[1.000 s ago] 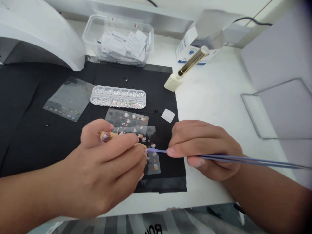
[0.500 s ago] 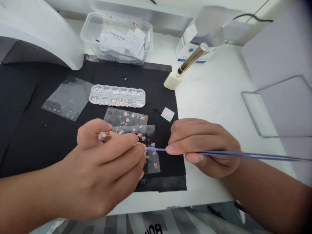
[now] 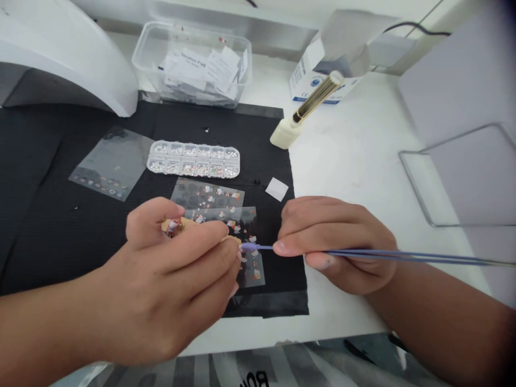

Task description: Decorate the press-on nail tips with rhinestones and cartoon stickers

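My left hand (image 3: pixel 173 279) is closed around a small tan piece (image 3: pixel 188 222) that bears a red-and-white cartoon cat figure (image 3: pixel 174 226); most of the piece is hidden by the fingers. Between thumb and fingers, my right hand (image 3: pixel 338 242) pinches a long, thin blue-purple double strand (image 3: pixel 427 257), whether stiff or cord I cannot tell. Its lavender end (image 3: pixel 250 246) meets the left fingertips; what it touches there is hidden. Beneath the left hand lie two overlapping clear sticker sheets (image 3: pixel 253 220) with cartoon figures.
A clear compartment case (image 3: pixel 193 159) of tiny beads, another clear sheet (image 3: pixel 116 156) and a white square (image 3: pixel 277 189) lie on the black mat (image 3: pixel 32 177). Behind stand a tub (image 3: pixel 191 70) of packets, a cream bottle (image 3: pixel 285 133), a box (image 3: pixel 310 75) and a white curved device (image 3: pixel 72 48).
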Available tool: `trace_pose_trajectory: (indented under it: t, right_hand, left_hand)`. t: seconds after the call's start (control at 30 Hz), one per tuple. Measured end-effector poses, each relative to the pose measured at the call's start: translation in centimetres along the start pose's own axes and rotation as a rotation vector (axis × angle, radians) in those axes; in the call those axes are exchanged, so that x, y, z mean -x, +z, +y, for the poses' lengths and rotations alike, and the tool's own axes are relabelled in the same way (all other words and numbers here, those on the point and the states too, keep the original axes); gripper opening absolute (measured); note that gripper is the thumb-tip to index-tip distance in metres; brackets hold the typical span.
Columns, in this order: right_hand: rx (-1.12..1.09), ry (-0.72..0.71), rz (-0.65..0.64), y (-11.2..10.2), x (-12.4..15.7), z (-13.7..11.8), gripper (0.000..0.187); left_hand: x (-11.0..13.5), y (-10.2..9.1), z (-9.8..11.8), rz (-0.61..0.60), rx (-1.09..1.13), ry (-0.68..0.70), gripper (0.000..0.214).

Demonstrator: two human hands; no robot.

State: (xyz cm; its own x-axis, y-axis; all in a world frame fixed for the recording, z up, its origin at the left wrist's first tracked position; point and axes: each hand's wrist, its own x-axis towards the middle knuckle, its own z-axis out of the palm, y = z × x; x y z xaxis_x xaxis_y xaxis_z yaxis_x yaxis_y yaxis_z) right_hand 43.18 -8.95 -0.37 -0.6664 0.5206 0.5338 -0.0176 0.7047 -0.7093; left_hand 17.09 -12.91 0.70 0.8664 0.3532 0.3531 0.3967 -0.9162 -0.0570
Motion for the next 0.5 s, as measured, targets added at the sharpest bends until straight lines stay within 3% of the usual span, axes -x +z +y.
trace_pose_trajectory:
  t: [0.5]
  right_hand:
    - [0.012,-0.025,0.025,0.12,-0.54,-0.26,0.023]
  left_hand:
    - [-0.83,0.03,0.25,0.095,0.093,-0.052,0.014]
